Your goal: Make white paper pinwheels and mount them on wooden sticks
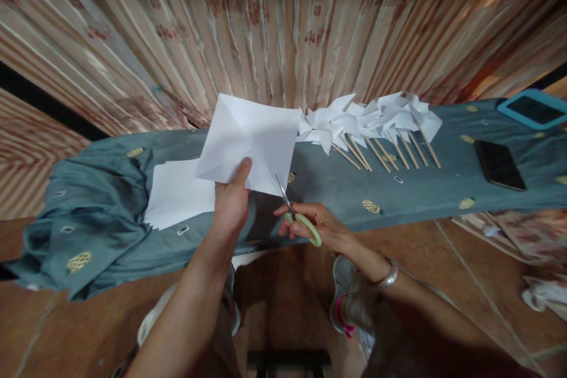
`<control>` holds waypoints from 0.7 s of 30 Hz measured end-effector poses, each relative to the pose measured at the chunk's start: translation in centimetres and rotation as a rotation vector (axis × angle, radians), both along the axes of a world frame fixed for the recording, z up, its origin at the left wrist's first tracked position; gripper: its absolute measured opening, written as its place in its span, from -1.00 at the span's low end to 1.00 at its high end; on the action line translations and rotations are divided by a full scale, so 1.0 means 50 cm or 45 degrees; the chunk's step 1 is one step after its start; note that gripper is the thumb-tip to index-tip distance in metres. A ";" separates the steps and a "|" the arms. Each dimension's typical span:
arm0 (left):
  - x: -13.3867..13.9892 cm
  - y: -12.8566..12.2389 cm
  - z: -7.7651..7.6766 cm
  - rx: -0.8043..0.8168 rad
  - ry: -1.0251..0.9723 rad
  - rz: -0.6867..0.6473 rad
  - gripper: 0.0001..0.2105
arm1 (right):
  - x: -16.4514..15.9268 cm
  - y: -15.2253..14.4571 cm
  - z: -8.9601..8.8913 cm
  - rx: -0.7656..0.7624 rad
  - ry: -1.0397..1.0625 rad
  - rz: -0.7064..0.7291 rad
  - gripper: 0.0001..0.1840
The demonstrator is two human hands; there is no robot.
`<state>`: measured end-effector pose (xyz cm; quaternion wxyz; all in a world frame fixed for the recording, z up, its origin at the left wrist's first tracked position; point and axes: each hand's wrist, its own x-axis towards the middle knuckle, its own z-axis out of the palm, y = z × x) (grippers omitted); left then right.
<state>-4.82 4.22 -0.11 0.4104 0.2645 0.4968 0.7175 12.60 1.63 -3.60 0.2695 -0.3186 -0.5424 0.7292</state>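
A square sheet of white paper (pixel 261 130) with faint diagonal creases is held up over the cloth by my left hand (pixel 233 192), thumb on top and fingers hidden beneath. In my right hand (pixel 316 221) is a pair of scissors (pixel 289 204) with pale green handles. Their blades reach the paper's lower right corner; whether they have cut into it I cannot tell. Left of my hands lies a stack of white paper sheets (pixel 177 195). Beyond the held sheet, to the right, several white paper pinwheels (pixel 367 121) on wooden sticks lie in an overlapping row.
A grey-green cloth with pineapple prints (pixel 336 189) covers the narrow table. At its right end lie a black phone (pixel 500 164) and a blue-framed device (pixel 534 109). Patterned curtains (pixel 266 23) hang right behind. A stool's dark edge (pixel 287 359) shows below.
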 end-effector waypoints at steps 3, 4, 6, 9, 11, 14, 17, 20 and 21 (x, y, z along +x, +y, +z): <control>-0.001 -0.001 -0.002 0.007 0.006 -0.011 -0.54 | -0.001 -0.001 0.001 -0.009 -0.003 -0.008 -0.42; -0.002 -0.001 -0.004 0.006 0.022 -0.013 -0.54 | -0.001 -0.002 0.002 -0.020 -0.004 -0.009 -0.41; -0.004 -0.002 -0.007 -0.001 0.045 -0.015 -0.56 | -0.002 -0.002 0.003 -0.045 -0.004 -0.014 -0.39; -0.006 -0.001 -0.010 -0.002 0.034 -0.012 -0.56 | -0.003 -0.003 0.003 -0.060 0.005 -0.015 -0.39; -0.007 0.000 -0.011 -0.005 0.020 -0.002 -0.55 | -0.002 -0.002 0.000 -0.055 0.016 -0.015 -0.40; -0.009 0.001 -0.013 -0.012 0.041 0.012 -0.57 | -0.001 -0.001 -0.004 -0.041 0.033 -0.005 -0.44; -0.010 0.001 -0.014 -0.010 0.071 0.006 -0.59 | 0.000 -0.001 -0.008 -0.039 0.034 0.005 -0.45; -0.009 0.001 -0.012 -0.034 0.042 0.009 -0.58 | -0.001 -0.001 -0.008 -0.044 0.030 0.010 -0.46; -0.008 0.001 -0.011 -0.045 0.033 0.014 -0.57 | -0.001 -0.001 -0.008 -0.043 0.023 0.008 -0.47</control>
